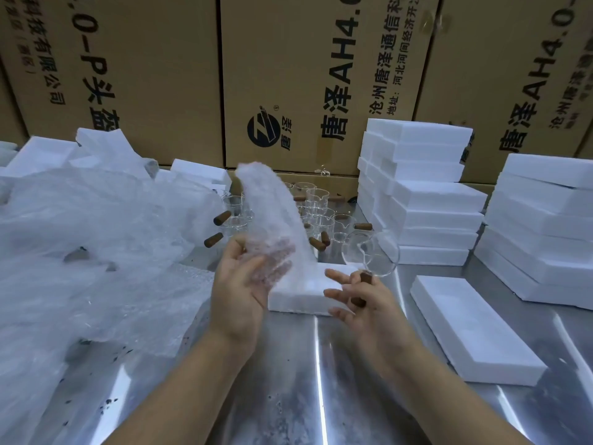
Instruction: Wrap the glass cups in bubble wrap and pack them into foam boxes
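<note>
Glass cup [372, 252], clear with a brown wooden handle, is hanging in the air over the steel table [288, 396], just beyond the right end of a foam box [298, 295]. Right hand [362, 303] is grasping it by the handle alone, outer fingers curling round the wood, first two fingers sticking out free. Left hand [247, 277] is holding up a bubble wrap sheet [266, 203], thumb pinning its lower edge against the fingers; the sheet is arching upward, blurred. Cup and sheet are apart: wrapping not yet begun.

Risks, as judged: the handle-only hold is leaving the bowl tilted and unsupported, so a slip could drop glass onto steel. The loose sheet could flop onto the unwrapped cups [314, 203] behind and tip one.
</note>
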